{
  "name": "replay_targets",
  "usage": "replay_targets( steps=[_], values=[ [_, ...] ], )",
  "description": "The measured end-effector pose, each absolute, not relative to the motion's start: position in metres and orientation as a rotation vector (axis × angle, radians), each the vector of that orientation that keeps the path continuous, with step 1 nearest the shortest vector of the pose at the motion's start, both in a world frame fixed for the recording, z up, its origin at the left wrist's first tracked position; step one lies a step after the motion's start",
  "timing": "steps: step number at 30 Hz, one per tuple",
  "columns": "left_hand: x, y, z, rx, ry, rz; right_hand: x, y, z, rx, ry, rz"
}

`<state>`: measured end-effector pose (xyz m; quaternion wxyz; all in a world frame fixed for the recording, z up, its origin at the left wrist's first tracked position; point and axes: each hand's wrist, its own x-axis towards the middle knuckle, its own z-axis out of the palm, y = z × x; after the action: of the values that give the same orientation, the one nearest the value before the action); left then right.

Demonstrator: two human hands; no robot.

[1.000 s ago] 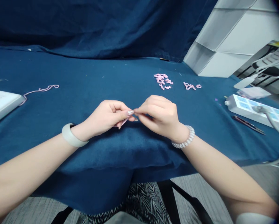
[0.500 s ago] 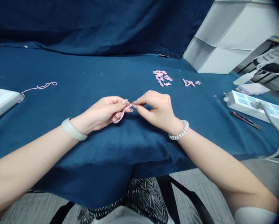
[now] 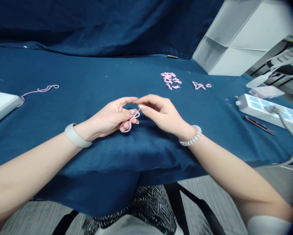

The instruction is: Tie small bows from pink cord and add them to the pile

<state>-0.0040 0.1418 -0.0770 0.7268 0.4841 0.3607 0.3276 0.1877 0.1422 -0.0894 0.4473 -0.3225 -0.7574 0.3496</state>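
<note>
A looped pink cord [image 3: 130, 125] lies between the thumb and fingers of my left hand [image 3: 115, 116], which is closed on it. My right hand [image 3: 158, 111] meets it from the right, thumb and fingertips closed at the upper end of the loop. The cord's end goes in among those fingertips, partly hidden. The tips of both index fingers come close together above the loop. Both hands are just over the front part of the blue cloth [image 3: 92, 88] on the table.
Several small knotted pink cord pieces [image 3: 169, 80] lie farther back, with a smaller group [image 3: 198, 85] to their right. A longer pink cord [image 3: 42, 89] runs from a white box-like object [image 3: 2, 106] at left. Right are a power strip [image 3: 271, 111], thread snips [image 3: 259, 125] and white bins [image 3: 237, 42].
My left index finger has lifted and straightened toward the right fingertips. The right thumb has turned so its nail shows. The cord loop hangs wider and slightly lower.
</note>
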Motion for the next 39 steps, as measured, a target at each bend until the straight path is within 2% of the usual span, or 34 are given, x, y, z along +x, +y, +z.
replay_targets(
  steps=[10, 39],
  values=[
    [-0.007, 0.142, -0.083, 1.258, 0.756, 0.779, 0.188, 0.140, -0.085, -0.744, -1.907, 1.008],
    [-0.003, 0.142, -0.083, 1.103, 0.780, 0.801, 0.180, 0.140, -0.095, -0.729, -1.867, 0.692]
  ],
)
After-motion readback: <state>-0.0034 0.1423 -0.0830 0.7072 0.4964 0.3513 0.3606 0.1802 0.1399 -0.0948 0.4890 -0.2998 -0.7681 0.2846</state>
